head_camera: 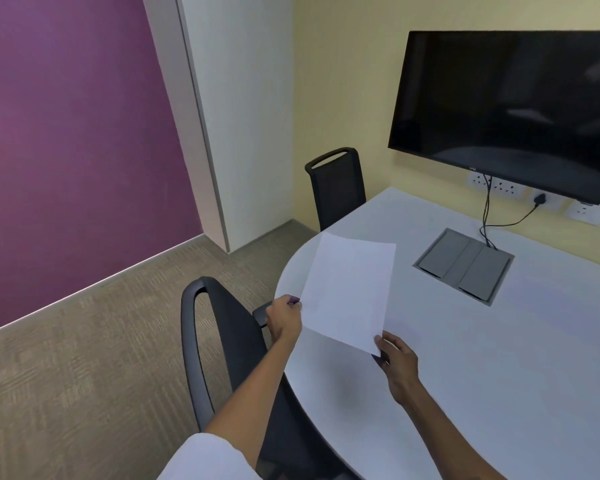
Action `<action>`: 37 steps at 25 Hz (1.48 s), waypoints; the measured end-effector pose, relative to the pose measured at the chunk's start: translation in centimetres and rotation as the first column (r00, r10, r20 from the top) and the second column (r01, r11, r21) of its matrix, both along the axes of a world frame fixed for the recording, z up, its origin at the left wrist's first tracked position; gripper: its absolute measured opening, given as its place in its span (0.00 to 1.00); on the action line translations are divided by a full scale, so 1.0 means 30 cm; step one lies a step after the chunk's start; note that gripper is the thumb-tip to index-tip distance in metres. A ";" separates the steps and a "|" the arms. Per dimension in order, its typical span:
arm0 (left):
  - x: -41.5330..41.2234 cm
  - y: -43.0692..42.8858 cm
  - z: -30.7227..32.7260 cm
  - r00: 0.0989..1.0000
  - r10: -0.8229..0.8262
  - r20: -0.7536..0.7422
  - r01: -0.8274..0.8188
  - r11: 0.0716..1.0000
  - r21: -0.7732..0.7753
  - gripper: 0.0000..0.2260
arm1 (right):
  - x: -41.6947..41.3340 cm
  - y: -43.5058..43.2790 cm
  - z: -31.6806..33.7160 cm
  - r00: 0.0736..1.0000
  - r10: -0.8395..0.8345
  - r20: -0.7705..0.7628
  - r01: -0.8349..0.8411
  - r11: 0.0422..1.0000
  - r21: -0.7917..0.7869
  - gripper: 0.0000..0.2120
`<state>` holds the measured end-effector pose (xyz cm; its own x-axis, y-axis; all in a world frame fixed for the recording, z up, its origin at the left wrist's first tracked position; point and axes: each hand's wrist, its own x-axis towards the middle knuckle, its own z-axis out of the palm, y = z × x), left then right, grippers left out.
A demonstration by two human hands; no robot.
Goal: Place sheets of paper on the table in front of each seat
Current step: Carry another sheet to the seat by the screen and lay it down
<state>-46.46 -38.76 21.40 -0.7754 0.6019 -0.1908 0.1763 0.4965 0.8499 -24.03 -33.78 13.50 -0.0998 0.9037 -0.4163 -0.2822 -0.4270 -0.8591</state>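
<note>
Sheet (349,292) pinched at its near corners by left hand (284,317) and right hand (397,360), over the table (499,358) edge beside the near chair (222,341); released unevenly, it could slide off.

Both arms reach forward, bare at the forearm. The left hand (284,318) pinches a sheet's left edge, thumb on top. The right hand (397,362) grips its near corner, fingers apparently curled beneath, knuckles up.
</note>
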 end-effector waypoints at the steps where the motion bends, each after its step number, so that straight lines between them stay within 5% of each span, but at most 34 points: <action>1: -0.033 0.009 0.005 1.000 -0.019 -0.017 0.019 1.000 -0.003 0.08 | -0.030 -0.003 -0.004 1.000 -0.009 0.000 0.009 1.000 0.002 0.12; 17: -0.657 0.247 0.049 0.944 -0.326 -0.047 0.328 0.944 0.028 0.07 | -0.560 0.084 0.048 0.977 -0.206 -0.046 0.209 0.975 0.070 0.11; 25: -0.916 0.426 0.014 0.943 -0.331 0.039 0.330 0.944 0.026 0.07 | -0.822 0.142 0.128 0.962 -0.249 0.110 0.237 0.965 0.114 0.07; 37: -1.339 0.971 -0.006 0.803 -0.595 0.033 0.594 0.804 0.025 0.06 | -1.341 0.431 0.163 0.861 -0.479 0.170 0.463 0.877 0.126 0.07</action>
<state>-86.63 -9.63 21.23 -0.2572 0.9452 -0.2010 0.4019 0.2938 0.8673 -64.25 -20.86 18.41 0.4197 0.8529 -0.3105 -0.2605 -0.2145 -0.9413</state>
